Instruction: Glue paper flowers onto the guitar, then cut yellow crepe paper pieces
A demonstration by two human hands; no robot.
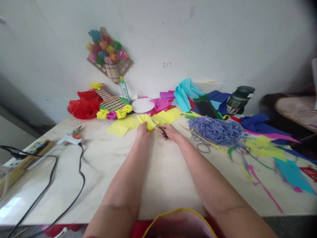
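Both my arms reach out over the pale table (158, 172). My left hand (143, 129) pinches the near edge of a folded piece of yellow crepe paper (148, 121). My right hand (170, 132) is closed on black-handled scissors (160, 129), whose blades point up-left into that yellow paper. More yellow sheets lie to either side: one (122, 126) on the left and one (167, 116) on the right.
A white glue gun (70, 138) with a black cord (80, 178) and a power strip (29, 150) sit at left. A purple yarn heap (215, 129), coloured paper scraps (272, 145), a dark jar (239, 99), a red bag (84, 105) and paper flowers (115, 114) line the back.
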